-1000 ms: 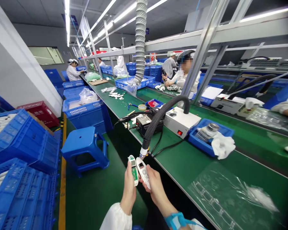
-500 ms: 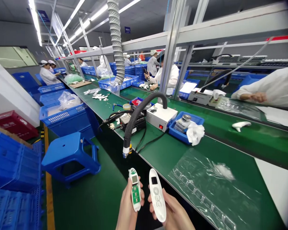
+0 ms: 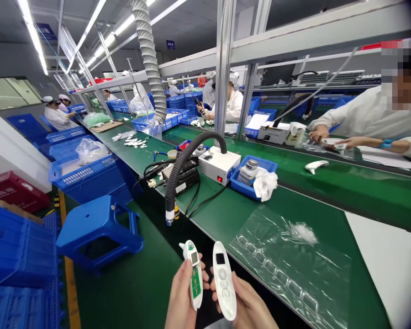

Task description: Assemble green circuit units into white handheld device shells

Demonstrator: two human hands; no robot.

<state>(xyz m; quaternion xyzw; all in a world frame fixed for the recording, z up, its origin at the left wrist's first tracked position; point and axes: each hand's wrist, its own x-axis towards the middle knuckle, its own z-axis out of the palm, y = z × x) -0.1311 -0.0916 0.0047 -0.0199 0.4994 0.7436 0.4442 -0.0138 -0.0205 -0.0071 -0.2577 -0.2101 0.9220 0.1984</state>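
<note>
My left hand [image 3: 181,297] holds a white device half [image 3: 195,273] with a green circuit board facing up. A white front cover [image 3: 223,281] with a small dark window and buttons sits in my right hand [image 3: 248,306]. The two parts are side by side, a little apart, in front of the green bench's near edge [image 3: 226,214]. A black corrugated hose with its nozzle [image 3: 170,214] hangs above and to the left of the parts.
On the bench lie a clear plastic sheet [image 3: 291,256], a white control box [image 3: 219,164], a blue tray with a bottle and cloth [image 3: 251,176] and a soldering station [image 3: 183,176]. A blue stool [image 3: 96,224] and blue crates [image 3: 17,246] stand at left. Other people work opposite and farther along.
The two parts were held together under the hose nozzle; now they are apart and lower, away from the nozzle. My view has swung right, bringing in a person across the bench.
</note>
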